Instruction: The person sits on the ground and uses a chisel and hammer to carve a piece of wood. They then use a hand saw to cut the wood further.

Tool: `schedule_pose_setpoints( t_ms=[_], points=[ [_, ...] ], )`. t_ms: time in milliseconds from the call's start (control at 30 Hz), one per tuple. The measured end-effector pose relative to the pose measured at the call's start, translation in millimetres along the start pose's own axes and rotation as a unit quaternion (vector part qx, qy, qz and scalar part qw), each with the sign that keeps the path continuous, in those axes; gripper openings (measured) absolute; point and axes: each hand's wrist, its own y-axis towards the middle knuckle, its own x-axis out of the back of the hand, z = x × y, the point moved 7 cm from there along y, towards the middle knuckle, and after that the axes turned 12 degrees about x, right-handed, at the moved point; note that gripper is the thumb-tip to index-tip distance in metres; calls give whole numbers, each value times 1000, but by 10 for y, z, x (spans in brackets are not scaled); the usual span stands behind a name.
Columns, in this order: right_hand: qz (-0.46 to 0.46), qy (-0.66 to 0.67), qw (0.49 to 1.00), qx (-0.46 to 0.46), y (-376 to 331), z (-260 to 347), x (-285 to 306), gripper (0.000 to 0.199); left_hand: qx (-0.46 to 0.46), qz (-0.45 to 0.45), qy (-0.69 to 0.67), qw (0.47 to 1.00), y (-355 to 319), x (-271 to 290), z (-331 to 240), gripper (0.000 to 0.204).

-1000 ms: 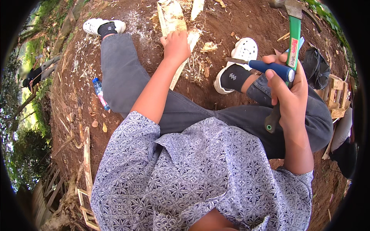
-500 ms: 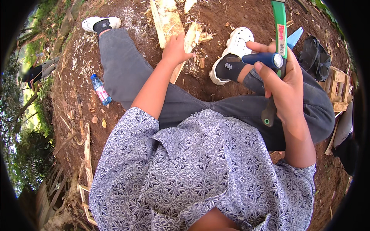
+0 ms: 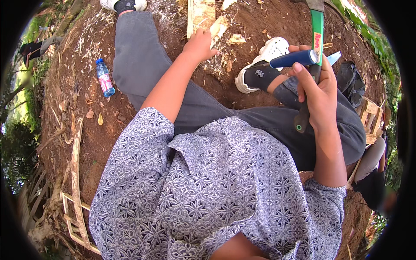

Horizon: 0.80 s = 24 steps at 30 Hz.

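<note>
My right hand [image 3: 320, 89] is closed around a claw hammer [image 3: 316, 32] with a green and black handle, its metal head up at the top edge. The same hand also holds a chisel [image 3: 292, 59] by its dark blue, metal-capped handle, lying crosswise over the hammer handle; its blade points left and is partly hard to make out. Out in front, my left hand [image 3: 200, 47] is closed on a splintered piece of wood [image 3: 219, 29]. Beyond its fingers lies a pale wooden board [image 3: 203, 13], cut off by the top edge.
Wood chips [image 3: 236, 39] litter the brown soil between my outstretched legs. A water bottle [image 3: 105, 78] lies to the left. By my right knee are a pale blue blade [image 3: 333, 57], a black plastic bag [image 3: 350, 82] and a wooden crate [image 3: 370, 119]. Other people sit at both sides.
The view has shifted, bringing the hammer head into sight. The wood strip that stuck out below my left hand no longer shows there. Hammer and chisel stay in my right hand.
</note>
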Motion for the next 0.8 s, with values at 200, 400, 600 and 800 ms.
schedule_pose_setpoints(
  t_ms=[200,400,600,800],
  points=[
    [95,-66,993,22,274,-5,-93,40,-260,31,-412,873,-638,914,-643,63],
    [117,-82,982,126,1012,208,-693,22,-279,-22,-538,795,-614,1657,-884,38],
    [121,-30,984,125,1344,82,-871,17,-157,-159,-391,893,-82,1665,-384,46],
    [97,-153,982,50,1183,-121,-509,22,-127,-127,-356,917,106,1323,-188,37]
  ],
)
